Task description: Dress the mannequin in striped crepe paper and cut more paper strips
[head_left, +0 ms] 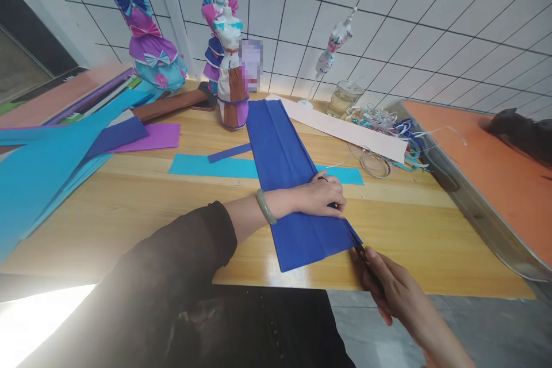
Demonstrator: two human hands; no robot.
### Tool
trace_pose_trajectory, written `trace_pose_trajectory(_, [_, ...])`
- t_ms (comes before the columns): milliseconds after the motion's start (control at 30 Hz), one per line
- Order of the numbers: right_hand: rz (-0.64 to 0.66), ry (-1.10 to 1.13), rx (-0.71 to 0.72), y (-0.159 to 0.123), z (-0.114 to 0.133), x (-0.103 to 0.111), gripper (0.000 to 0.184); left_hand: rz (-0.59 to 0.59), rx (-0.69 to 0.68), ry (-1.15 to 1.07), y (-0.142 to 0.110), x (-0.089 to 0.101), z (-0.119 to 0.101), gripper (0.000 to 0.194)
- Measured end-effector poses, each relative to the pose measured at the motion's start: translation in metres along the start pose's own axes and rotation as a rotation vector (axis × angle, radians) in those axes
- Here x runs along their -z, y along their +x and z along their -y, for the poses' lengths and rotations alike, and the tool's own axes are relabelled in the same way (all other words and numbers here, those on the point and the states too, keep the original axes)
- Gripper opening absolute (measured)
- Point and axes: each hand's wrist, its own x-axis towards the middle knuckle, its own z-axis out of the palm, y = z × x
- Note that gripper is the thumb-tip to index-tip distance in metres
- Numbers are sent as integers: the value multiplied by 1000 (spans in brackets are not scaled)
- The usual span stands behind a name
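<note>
A long dark-blue folded sheet (287, 167), which looks like crepe paper, lies lengthwise on the wooden table. Across its right part rests my left hand (323, 195), a green bangle at the wrist, with fingers curled onto the sheet's right edge. My right hand (388, 282) grips a pair of black scissors (366, 264) at the near right corner. Their blades meet the sheet along that edge; the handles are mostly hidden in the fingers. Under the blue sheet runs a light-blue strip (194, 165), with a narrow dark-blue strip (228, 153) lying on it.
Small dress forms in paper outfits (157, 52) (233, 80) stand at the back, near a bare-stemmed form (334, 46). A glass jar (344, 99), a pale strip (345, 129), tangled ribbons (379, 121) and tape rolls (375, 164) sit right. Coloured sheets (56, 167) pile up left.
</note>
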Motion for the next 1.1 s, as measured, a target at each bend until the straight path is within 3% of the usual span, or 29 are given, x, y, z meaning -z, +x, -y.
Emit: trace_pose_trajectory(1100, [-31,-29,13,9,-7,1,46,39,-51,52,0,6,-1,22])
